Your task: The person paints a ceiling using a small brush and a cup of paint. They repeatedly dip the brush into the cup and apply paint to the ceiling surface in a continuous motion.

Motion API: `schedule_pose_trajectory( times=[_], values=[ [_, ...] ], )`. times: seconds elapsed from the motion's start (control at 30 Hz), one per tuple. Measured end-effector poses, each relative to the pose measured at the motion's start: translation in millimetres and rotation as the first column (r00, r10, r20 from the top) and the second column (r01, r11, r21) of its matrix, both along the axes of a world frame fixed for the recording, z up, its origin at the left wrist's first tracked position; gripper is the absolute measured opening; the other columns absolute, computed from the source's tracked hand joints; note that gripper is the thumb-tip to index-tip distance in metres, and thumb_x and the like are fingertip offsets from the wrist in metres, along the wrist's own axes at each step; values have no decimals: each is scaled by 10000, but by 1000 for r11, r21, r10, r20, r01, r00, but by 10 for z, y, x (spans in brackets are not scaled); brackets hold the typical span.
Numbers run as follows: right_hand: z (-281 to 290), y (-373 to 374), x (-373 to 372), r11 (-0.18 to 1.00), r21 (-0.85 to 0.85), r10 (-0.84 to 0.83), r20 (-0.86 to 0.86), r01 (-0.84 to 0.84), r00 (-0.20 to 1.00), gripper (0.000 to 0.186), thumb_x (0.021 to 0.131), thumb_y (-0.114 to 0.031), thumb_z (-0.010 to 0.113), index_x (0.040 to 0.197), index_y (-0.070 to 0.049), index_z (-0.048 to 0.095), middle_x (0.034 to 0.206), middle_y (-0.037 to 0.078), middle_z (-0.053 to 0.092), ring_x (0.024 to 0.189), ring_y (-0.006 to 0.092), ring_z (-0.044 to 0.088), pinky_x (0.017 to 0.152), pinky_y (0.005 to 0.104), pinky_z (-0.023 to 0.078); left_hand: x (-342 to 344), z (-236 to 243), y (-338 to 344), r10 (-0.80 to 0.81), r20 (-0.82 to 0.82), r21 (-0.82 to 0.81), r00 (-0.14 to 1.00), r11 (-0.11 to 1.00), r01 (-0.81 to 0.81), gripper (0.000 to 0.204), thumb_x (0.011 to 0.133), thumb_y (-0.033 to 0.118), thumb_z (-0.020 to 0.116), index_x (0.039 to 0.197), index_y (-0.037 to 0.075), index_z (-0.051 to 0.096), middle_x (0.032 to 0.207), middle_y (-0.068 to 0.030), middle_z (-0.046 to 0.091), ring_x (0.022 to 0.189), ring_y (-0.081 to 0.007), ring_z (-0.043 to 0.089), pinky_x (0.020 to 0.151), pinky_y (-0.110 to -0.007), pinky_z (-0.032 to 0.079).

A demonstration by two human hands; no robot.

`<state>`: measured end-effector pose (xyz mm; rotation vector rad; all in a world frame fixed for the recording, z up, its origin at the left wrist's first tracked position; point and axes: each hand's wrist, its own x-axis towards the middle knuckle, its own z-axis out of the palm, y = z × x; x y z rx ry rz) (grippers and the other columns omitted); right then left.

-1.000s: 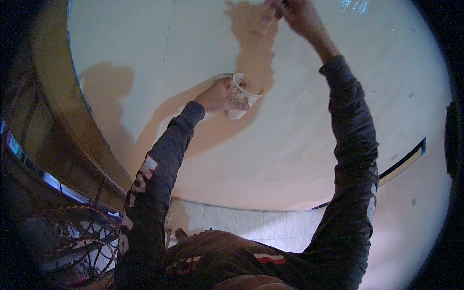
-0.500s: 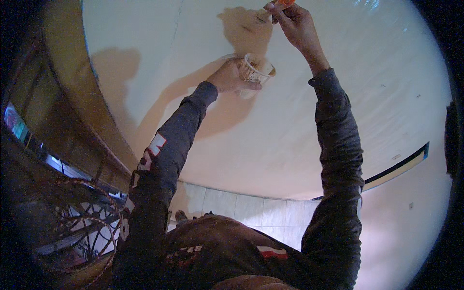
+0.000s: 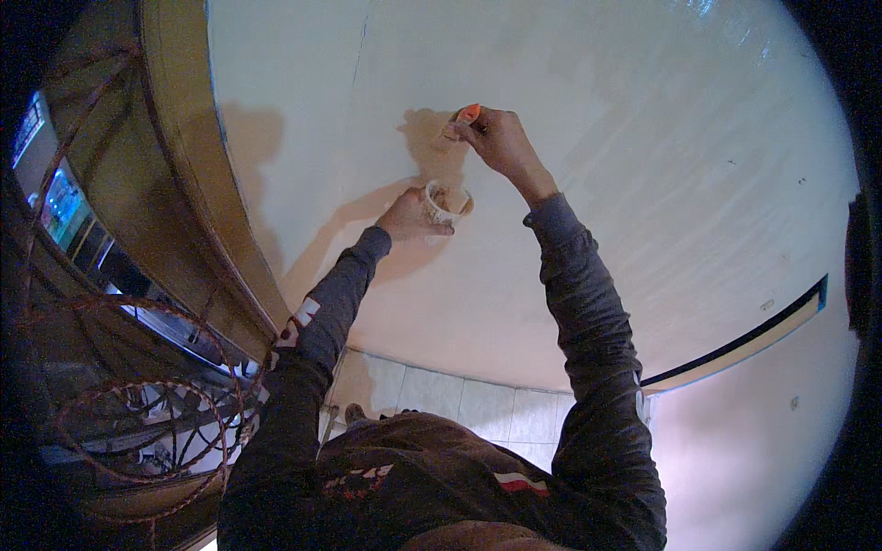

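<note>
My left hand (image 3: 406,217) is closed round a white plastic cup (image 3: 439,216), holding it close to the pale wall (image 3: 588,248). Pale, paint-like residue smears the cup's rim and inside. Above and to the right of the cup, my right hand (image 3: 501,140) pinches a small paintbrush by its orange handle (image 3: 469,113). The brush's pale end points down and left, toward the wall, and is partly hidden by my fingers; whether it touches the wall I cannot tell. Shadows of both hands fall on the wall around them.
A brown frame edge (image 3: 216,220) borders the wall on the left, with curled metal scrollwork (image 3: 138,386) beyond it. Low on the right, a dark slot (image 3: 735,344) runs along the wall's edge. Light tiles (image 3: 478,409) show on the floor below.
My right hand has come down and left with the paintbrush, nearer the cup. My left hand and the cup sit slightly lower and further left in view; the view itself has shifted.
</note>
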<state>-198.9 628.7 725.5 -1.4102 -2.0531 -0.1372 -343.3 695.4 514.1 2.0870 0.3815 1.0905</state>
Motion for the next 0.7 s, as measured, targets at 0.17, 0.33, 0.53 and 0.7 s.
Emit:
schedule_pose_trajectory(
  times=[0.17, 0.33, 0.53, 0.7],
  values=[
    [482, 216, 252, 981, 194, -32, 99, 12, 995, 416, 988, -412, 543, 951, -36, 717, 830, 165, 715, 782, 305, 695, 714, 404, 550, 90, 4, -214, -170, -153, -254, 974, 959, 127, 663, 631, 321, 931, 1148, 47, 621, 1087, -73, 678, 1002, -185, 635, 912, -352, 519],
    [1694, 168, 104, 901, 378, 245, -34, -214, 969, 327, 1016, -262, 589, 910, 33, 682, 797, 87, 692, 724, 148, 633, 644, 322, 518, -41, -81, -349, -114, 14, -212, 993, 971, 114, 508, 681, 271, 902, 1054, 51, 636, 952, -42, 678, 857, -168, 631, 783, -350, 540],
    [2116, -170, -60, 725, 682, 75, 66, -100, 995, 142, 955, -98, 616, 934, 36, 662, 802, 124, 711, 716, 177, 668, 641, 315, 530, -113, -152, -385, -162, -100, -348, 982, 930, 118, 762, 632, 330, 940, 1230, 19, 583, 1142, -104, 683, 1059, -212, 643, 953, -369, 523],
    [1265, -452, 79, 916, 382, -205, 184, 122, 961, 537, 994, -527, 482, 926, -59, 735, 855, 171, 724, 856, 364, 708, 756, 441, 551, -384, -516, -838, -6, 22, -341, 1000, 940, 13, 841, 611, 311, 953, 1286, 20, 544, 1183, -107, 669, 1103, -221, 633, 989, -368, 506]
  ],
)
